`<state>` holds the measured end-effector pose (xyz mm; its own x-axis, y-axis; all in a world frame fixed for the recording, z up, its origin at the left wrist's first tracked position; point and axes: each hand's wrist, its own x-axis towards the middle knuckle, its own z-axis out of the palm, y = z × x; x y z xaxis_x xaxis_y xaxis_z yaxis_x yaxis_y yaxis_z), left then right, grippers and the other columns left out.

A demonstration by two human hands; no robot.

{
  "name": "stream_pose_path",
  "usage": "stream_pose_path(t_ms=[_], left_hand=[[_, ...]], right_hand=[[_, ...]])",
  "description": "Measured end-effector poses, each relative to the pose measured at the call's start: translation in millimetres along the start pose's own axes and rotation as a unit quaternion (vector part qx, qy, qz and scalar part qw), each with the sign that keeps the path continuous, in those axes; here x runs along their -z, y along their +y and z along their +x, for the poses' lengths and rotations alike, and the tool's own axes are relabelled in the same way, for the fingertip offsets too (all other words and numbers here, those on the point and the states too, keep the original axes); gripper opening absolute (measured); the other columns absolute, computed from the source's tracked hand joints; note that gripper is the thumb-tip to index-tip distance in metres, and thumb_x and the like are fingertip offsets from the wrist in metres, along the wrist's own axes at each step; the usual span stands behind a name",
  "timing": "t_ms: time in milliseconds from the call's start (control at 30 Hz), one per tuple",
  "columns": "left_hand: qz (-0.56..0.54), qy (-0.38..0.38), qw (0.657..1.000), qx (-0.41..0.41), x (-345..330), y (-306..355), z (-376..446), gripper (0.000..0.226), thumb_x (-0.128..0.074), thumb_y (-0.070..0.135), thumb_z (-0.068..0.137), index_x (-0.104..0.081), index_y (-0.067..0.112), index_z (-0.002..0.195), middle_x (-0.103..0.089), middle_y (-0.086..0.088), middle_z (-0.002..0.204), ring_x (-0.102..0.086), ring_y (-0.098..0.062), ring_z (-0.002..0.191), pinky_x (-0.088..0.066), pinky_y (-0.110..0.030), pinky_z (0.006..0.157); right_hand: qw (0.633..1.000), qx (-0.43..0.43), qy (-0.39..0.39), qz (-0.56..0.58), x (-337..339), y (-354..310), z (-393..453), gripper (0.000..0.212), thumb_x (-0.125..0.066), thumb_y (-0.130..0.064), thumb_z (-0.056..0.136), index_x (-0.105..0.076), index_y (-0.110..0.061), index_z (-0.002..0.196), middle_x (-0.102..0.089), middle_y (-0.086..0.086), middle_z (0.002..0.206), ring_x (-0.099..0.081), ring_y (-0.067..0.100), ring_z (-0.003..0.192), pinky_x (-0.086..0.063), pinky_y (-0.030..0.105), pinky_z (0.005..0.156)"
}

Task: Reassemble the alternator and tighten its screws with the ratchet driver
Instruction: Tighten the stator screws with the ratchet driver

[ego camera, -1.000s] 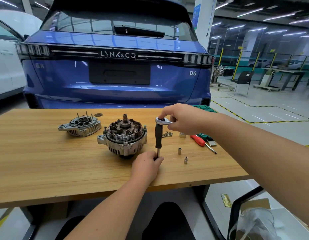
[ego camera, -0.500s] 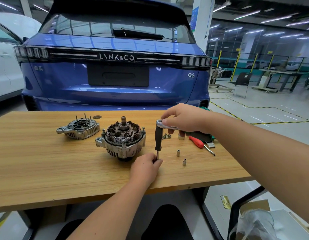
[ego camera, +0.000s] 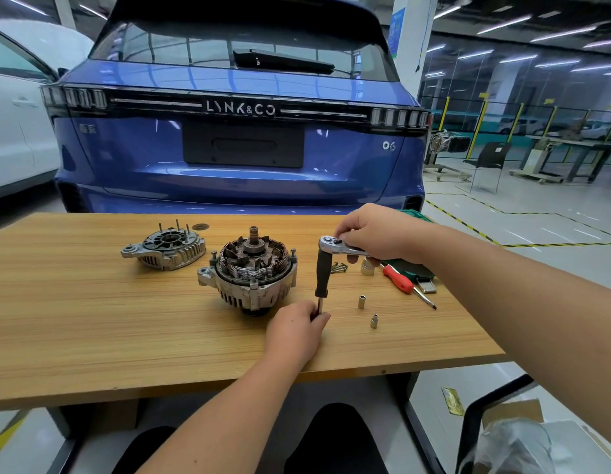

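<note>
A wooden table (ego camera: 91,330) is seen from above, with the rear of a blue car (ego camera: 235,148) standing just beyond its far edge. Toward the left of the tabletop, a detached alternator end cover (ego camera: 165,248) is laid flat, studs pointing up, with a small dark washer (ego camera: 200,227) just behind it. Beside it to the right, apart from the cover, the open alternator body (ego camera: 249,273) is set upright, its copper windings and central shaft exposed.

Directly right of the body, the ratchet driver (ego camera: 321,268) is held upright with its black handle vertical. Its thin metal shaft is pinched near the tabletop by the curled fingers of the left hand (ego camera: 295,331), which hides the tip. The ratchet's chrome head is gripped from above by the right hand (ego camera: 377,234), fingers curled around it.

Behind the driver, a small heap of screws (ego camera: 339,267) is seen. Further right, a short socket (ego camera: 367,267) is partly covered by the right hand. Two small sockets (ego camera: 361,301) (ego camera: 374,320) stand in front of it, well apart from the alternator. At the right edge, a red-handled screwdriver (ego camera: 399,279) is laid beside a green case (ego camera: 413,268), largely hidden by the right forearm.
</note>
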<state>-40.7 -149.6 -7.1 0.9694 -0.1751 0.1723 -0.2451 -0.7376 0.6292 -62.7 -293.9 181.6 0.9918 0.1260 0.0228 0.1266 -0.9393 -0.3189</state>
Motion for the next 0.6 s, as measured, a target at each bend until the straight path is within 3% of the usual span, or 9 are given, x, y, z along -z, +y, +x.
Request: stream_pose_path(t_ms=[67, 133, 200, 267, 300, 367, 433, 533, 600], left_hand=[[0.001, 0.003, 1.000, 0.000, -1, 0, 0, 0.026, -0.056, 0.049, 0.098, -0.058, 0.029, 0.082, -0.057, 0.010, 0.076, -0.056, -0.011, 0.075, -0.036, -0.030, 0.057], [0.003, 0.011, 1.000, 0.001, -2, -1, 1, 0.024, -0.056, 0.048, 0.098, -0.057, 0.029, 0.083, -0.057, 0.011, 0.078, -0.055, -0.013, 0.078, -0.035, -0.030, 0.057], [0.024, -0.013, 1.000, -0.010, -2, -3, 4, 0.018, -0.054, 0.040, 0.099, -0.054, 0.029, 0.084, -0.057, 0.010, 0.083, -0.055, -0.014, 0.082, -0.040, -0.030, 0.063], [0.050, -0.047, 0.998, -0.014, -1, -2, 7, 0.015, -0.054, 0.031, 0.096, -0.054, 0.027, 0.081, -0.059, 0.008, 0.082, -0.057, -0.017, 0.082, -0.045, -0.029, 0.065], [0.043, -0.042, 0.998, -0.004, 0, -2, 7, 0.019, -0.054, 0.031, 0.095, -0.053, 0.029, 0.077, -0.058, 0.008, 0.077, -0.056, -0.017, 0.078, -0.042, -0.029, 0.058], [0.019, -0.010, 1.000, 0.010, 0, -1, 3, 0.027, -0.056, 0.040, 0.098, -0.049, 0.032, 0.073, -0.053, 0.010, 0.071, -0.052, -0.011, 0.070, -0.030, -0.025, 0.051], [0.014, 0.005, 1.000, 0.010, 1, -1, -2, 0.030, -0.057, 0.048, 0.098, -0.049, 0.032, 0.073, -0.053, 0.011, 0.069, -0.047, -0.004, 0.065, -0.027, -0.023, 0.050], [0.007, -0.005, 1.000, 0.018, 2, 4, -3, 0.029, -0.056, 0.049, 0.098, -0.050, 0.032, 0.075, -0.055, 0.010, 0.072, -0.049, -0.004, 0.067, -0.030, -0.024, 0.051], [0.015, -0.019, 1.000, 0.015, 4, 7, -1, 0.027, -0.056, 0.049, 0.098, -0.053, 0.030, 0.079, -0.054, 0.010, 0.072, -0.051, -0.008, 0.069, -0.033, -0.027, 0.054]], right_hand=[[0.981, 0.071, 0.154, -0.092, 0, -7, -11, 0.024, -0.044, -0.022, 0.106, -0.068, -0.016, 0.110, -0.070, 0.001, 0.098, -0.065, 0.018, 0.082, -0.055, 0.033, 0.072], [0.938, 0.209, 0.275, -0.026, -14, -15, -35, 0.020, -0.052, -0.024, 0.101, -0.070, -0.015, 0.097, -0.067, -0.003, 0.086, -0.062, 0.012, 0.078, -0.052, 0.029, 0.071], [0.945, 0.233, 0.182, 0.142, -51, -17, -64, 0.025, -0.058, -0.040, 0.092, -0.069, -0.022, 0.079, -0.061, -0.010, 0.065, -0.057, 0.002, 0.061, -0.045, 0.017, 0.057], [0.958, 0.081, 0.004, 0.275, -94, -11, -82, 0.034, -0.060, -0.061, 0.081, -0.071, -0.029, 0.087, -0.064, -0.011, 0.070, -0.058, 0.000, 0.062, -0.047, 0.019, 0.058], [0.952, -0.003, -0.016, 0.305, -110, -3, -78, 0.038, -0.062, -0.067, 0.079, -0.070, -0.035, 0.098, -0.068, -0.013, 0.084, -0.062, 0.001, 0.074, -0.051, 0.023, 0.065], [0.914, -0.133, 0.026, 0.382, -119, 10, -57, 0.052, -0.063, -0.070, 0.084, -0.062, -0.032, 0.119, -0.066, -0.006, 0.117, -0.062, 0.011, 0.106, -0.052, 0.036, 0.094], [0.821, -0.124, 0.075, 0.552, -112, 16, -29, 0.053, -0.061, -0.069, 0.079, -0.056, -0.033, 0.117, -0.063, 0.003, 0.129, -0.058, 0.019, 0.120, -0.042, 0.044, 0.109], [0.696, -0.010, 0.096, 0.712, -106, 15, 4, 0.052, -0.063, -0.065, 0.084, -0.058, -0.031, 0.122, -0.070, 0.010, 0.123, -0.061, 0.025, 0.123, -0.043, 0.043, 0.107], [0.690, 0.015, 0.097, 0.717, -106, 7, 17, 0.051, -0.060, -0.059, 0.089, -0.062, -0.024, 0.125, -0.074, 0.011, 0.110, -0.069, 0.024, 0.108, -0.047, 0.042, 0.097]])
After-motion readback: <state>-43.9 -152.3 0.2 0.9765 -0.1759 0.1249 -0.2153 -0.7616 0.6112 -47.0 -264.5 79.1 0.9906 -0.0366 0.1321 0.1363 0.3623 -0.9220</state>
